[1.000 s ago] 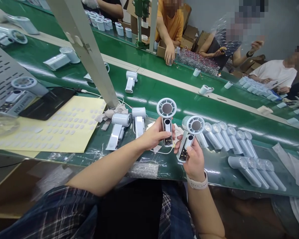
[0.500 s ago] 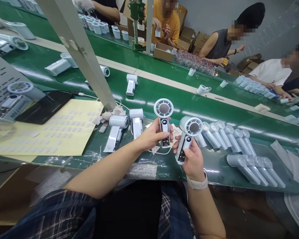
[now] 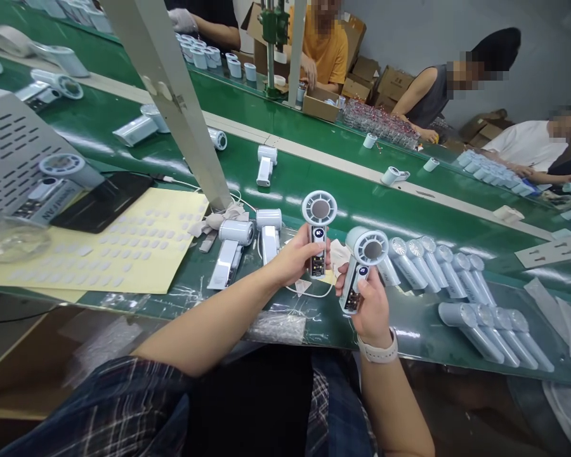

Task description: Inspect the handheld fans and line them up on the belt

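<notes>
Head view: take the slanting grey metal post (image 3: 181, 108) as landmark. Note the bare left hand (image 3: 297, 257) with fingers closed around a pale-blue handheld fan (image 3: 319, 219) with round slotted head, lit display and exposed circuit board, right of the post's foot. Note the bare right hand (image 3: 374, 298) with fingers wrapped around a second pale-blue fan (image 3: 363, 257) of similar build, farther right of the post's foot. Locate two pale-blue fans (image 3: 235, 233) lying just right of that foot, and a yellow rectangular sheet (image 3: 155, 279) bearing white ovals to its left. Guard against thumb pressure on either exposed circuit board: possible cause of damage or accidental switching. Avoid knocking heads together through inward wrist turn, or dropping through slackened grip on smooth casings. Beware snagging the thin white cable (image 3: 309, 296) right of the post's foot.
</notes>
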`<state>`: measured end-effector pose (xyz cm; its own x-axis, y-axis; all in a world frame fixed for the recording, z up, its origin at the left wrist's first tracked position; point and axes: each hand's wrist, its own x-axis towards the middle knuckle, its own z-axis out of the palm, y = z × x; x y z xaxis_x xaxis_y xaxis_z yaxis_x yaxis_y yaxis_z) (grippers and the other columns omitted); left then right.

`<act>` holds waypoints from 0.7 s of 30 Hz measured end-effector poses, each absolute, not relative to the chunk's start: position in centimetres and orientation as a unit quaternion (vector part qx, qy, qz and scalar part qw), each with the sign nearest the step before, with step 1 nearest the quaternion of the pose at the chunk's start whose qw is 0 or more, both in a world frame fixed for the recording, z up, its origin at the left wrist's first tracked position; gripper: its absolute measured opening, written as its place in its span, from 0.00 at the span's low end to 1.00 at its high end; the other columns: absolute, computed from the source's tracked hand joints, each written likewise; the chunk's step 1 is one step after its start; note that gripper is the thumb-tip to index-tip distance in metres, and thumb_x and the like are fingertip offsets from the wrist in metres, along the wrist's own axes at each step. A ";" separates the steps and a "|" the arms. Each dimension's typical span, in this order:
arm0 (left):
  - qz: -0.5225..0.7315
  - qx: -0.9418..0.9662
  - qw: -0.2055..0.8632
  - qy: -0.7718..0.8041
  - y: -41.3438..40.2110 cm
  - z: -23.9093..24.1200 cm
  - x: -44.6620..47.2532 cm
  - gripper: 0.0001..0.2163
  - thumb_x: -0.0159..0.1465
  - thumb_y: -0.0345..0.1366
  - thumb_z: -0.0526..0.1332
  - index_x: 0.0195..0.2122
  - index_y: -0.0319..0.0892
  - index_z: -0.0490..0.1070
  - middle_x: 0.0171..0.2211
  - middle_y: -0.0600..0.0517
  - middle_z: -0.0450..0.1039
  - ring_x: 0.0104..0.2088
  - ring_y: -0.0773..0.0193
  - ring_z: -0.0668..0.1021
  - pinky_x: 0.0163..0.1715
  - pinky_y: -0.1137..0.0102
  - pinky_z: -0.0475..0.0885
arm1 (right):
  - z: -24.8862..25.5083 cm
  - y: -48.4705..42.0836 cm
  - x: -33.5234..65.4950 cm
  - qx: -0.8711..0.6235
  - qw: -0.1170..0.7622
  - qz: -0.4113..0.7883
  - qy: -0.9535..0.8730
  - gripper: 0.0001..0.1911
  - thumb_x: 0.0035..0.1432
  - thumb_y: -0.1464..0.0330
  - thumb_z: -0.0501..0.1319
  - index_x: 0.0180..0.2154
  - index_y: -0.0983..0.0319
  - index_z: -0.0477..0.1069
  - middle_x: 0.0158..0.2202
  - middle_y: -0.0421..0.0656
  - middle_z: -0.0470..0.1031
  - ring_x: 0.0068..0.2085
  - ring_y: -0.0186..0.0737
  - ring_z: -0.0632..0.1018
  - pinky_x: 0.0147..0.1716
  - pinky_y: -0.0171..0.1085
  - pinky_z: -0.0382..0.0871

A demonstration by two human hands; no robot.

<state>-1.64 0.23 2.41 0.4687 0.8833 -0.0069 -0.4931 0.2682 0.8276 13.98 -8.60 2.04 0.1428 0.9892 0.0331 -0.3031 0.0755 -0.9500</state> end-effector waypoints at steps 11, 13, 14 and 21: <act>0.436 0.510 0.692 0.266 0.4 1.4 -1.6 0.20 0.59 0.44 0.66 0.45 0.43 0.59 0.30 0.55 0.71 0.29 0.64 0.75 0.32 0.66 0.68 | 1.7 -8.7 14.4 -0.417 0.630 0.536 -0.377 0.12 0.60 0.63 0.62 0.45 0.59 0.72 0.40 0.44 0.77 0.32 0.38 0.76 0.29 0.38 0.74; 0.432 0.518 0.687 0.270 0.5 1.3 -1.6 0.20 0.59 0.44 0.66 0.44 0.42 0.59 0.30 0.55 0.71 0.30 0.63 0.75 0.33 0.66 0.68 | 1.6 -8.7 14.3 -0.411 0.634 0.540 -0.372 0.12 0.59 0.64 0.62 0.45 0.58 0.73 0.40 0.43 0.77 0.32 0.37 0.77 0.29 0.38 0.74; 0.431 0.520 0.684 0.277 0.5 1.2 -1.6 0.19 0.59 0.44 0.66 0.44 0.42 0.59 0.30 0.55 0.70 0.30 0.63 0.75 0.33 0.65 0.68 | 1.6 -8.7 14.3 -0.410 0.635 0.540 -0.369 0.12 0.59 0.64 0.63 0.45 0.58 0.73 0.40 0.43 0.78 0.32 0.37 0.77 0.29 0.37 0.74; 0.447 0.471 0.703 0.289 0.5 1.3 -1.2 0.19 0.55 0.40 0.66 0.43 0.44 0.59 0.33 0.56 0.68 0.29 0.65 0.74 0.32 0.65 0.70 | 1.7 -8.9 14.4 -0.415 0.634 0.542 -0.362 0.13 0.59 0.63 0.64 0.45 0.58 0.72 0.38 0.42 0.77 0.30 0.37 0.75 0.28 0.37 0.72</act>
